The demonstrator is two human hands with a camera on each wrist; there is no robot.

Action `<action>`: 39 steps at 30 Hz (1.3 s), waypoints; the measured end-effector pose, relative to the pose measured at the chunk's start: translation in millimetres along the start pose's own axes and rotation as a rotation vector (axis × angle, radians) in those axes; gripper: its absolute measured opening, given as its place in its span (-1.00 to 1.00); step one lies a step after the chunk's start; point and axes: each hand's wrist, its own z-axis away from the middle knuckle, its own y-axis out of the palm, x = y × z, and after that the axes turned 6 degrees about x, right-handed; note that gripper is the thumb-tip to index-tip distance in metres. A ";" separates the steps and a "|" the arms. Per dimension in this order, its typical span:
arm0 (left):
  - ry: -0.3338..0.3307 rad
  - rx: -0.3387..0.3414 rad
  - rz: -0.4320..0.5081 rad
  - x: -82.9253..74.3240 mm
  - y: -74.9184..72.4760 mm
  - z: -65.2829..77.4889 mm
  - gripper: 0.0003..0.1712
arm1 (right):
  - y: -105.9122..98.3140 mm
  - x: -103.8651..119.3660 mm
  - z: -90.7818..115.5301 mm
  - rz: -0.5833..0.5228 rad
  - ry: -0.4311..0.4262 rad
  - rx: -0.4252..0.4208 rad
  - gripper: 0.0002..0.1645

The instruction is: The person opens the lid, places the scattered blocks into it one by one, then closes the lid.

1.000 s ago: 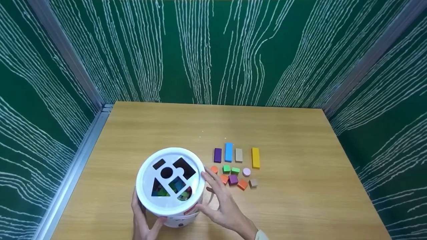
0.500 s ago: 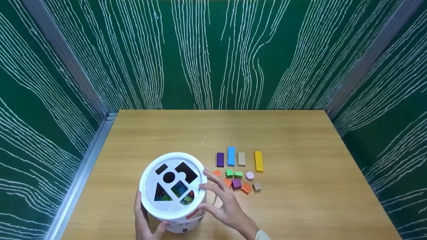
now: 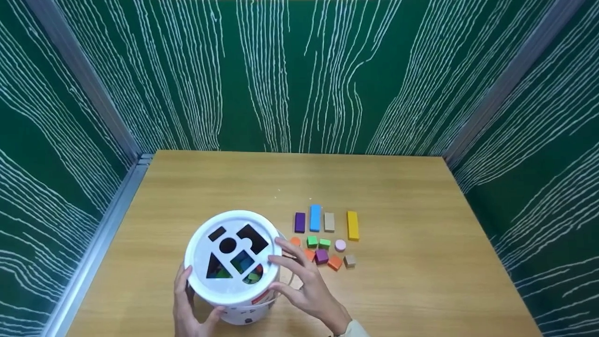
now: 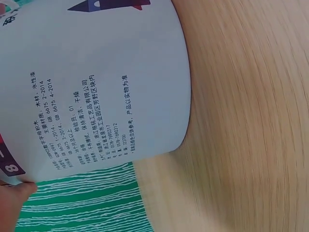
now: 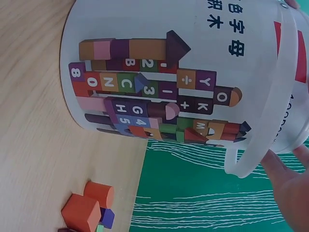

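White bucket (image 3: 245,315) stands at the near left of the wood-grain table (image 3: 398,262), left of the loose blocks. My left hand (image 3: 187,304) holds its left side, thumb toward me. My right hand (image 3: 306,286) has fingers set apart and bent over the right rim of the shape-hole lid (image 3: 220,289), thumb below them. Coloured blocks show through the holes. White handle (image 5: 279,94) hangs under my right hand. Back row of blocks: purple (image 3: 300,223), blue (image 3: 315,218), beige (image 3: 329,222), yellow (image 3: 353,226).
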 end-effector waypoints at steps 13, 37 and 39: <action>0.021 -0.072 -0.072 2.2 -0.6 2.7 0.11 | 0.9 1.5 -0.9 0.001 0.034 0.017 -0.50; 0.128 -0.070 -0.088 -2.0 -6.0 1.9 0.13 | -3.5 -23.2 -2.9 0.104 -0.062 0.069 -0.59; 0.122 -0.075 -0.096 -3.0 -6.5 2.1 0.13 | -4.4 -21.3 -3.2 0.101 -0.062 0.072 -0.60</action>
